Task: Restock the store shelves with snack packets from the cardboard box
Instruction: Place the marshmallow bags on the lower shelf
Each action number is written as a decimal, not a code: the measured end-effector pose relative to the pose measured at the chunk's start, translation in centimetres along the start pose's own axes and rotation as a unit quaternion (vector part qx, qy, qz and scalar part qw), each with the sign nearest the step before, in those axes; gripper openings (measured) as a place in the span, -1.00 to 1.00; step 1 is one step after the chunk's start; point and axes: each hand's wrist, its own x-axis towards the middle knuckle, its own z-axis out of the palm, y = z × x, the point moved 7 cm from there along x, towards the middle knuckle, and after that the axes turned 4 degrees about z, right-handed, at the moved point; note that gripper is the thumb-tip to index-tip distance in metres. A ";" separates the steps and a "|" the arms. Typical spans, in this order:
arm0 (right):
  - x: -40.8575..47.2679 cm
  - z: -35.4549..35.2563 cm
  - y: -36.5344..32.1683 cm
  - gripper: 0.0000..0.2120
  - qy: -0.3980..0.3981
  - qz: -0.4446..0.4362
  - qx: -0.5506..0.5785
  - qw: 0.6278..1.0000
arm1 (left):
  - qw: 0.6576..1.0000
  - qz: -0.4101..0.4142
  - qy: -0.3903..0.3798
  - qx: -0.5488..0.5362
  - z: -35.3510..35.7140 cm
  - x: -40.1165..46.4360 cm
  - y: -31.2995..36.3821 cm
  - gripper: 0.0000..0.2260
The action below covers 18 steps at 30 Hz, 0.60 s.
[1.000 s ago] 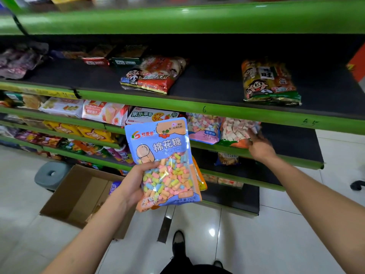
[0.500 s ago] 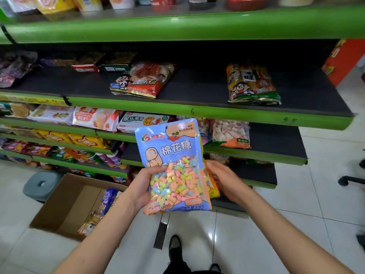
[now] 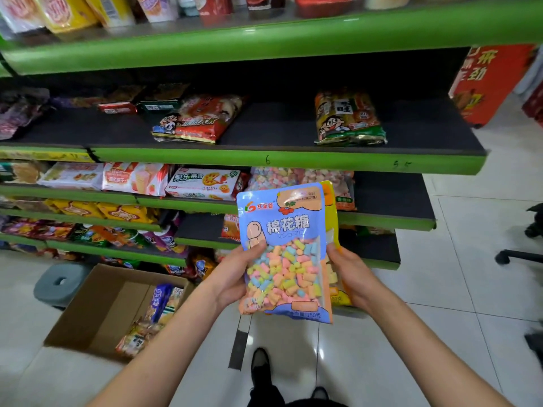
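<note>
Holding the blue marshmallow packet [image 3: 283, 254] with the left hand [image 3: 235, 277] while the right hand [image 3: 351, 277] grips the yellow packet [image 3: 332, 218] behind, I judge each should go flat on the shelf [image 3: 390, 201] just above both hands.

Right hand [image 3: 354, 277] now off the marshmallow packs at the shelf [image 3: 382, 220] edge, gripping the right side of the yellow packet [image 3: 330, 207] behind the blue marshmallow packet [image 3: 283, 254], opposite the left hand [image 3: 235, 277].
</note>
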 end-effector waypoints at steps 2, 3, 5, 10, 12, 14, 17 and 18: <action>-0.4 -1.5 -0.1 -0.70 0.023 -0.007 0.042 0.999 | 1.000 0.014 0.022 -0.001 -0.2 0.2 0.3 -0.58; -0.6 -2.2 -0.2 -0.71 0.031 -0.009 0.062 0.998 | 0.999 0.016 0.033 -0.001 -0.4 0.3 0.4 -0.57; -0.9 -3.5 -0.4 -0.72 0.037 -0.015 0.089 0.995 | 0.999 0.013 0.051 -0.001 -0.9 0.3 0.4 -0.54; -2.1 -6.2 -1.3 -0.68 0.028 -0.031 0.111 0.993 | 0.997 0.022 0.074 -0.016 -2.4 0.3 0.7 -0.47; -2.8 -7.0 -1.6 -0.68 0.026 -0.034 0.114 0.993 | 0.997 0.020 0.065 -0.029 -3.0 0.2 0.9 -0.46; -3.3 -7.4 -1.6 -0.67 0.028 -0.039 0.111 0.993 | 0.997 0.028 0.052 -0.044 -3.6 0.0 1.2 -0.48; -3.7 -7.5 -1.4 -0.68 0.027 -0.041 0.109 0.993 | 0.996 0.065 0.021 -0.050 -4.0 -0.4 2.1 -0.56; -3.8 -7.5 -1.4 -0.68 0.026 -0.041 0.113 0.992 | 0.996 0.080 0.012 -0.044 -4.2 -0.5 2.4 -0.59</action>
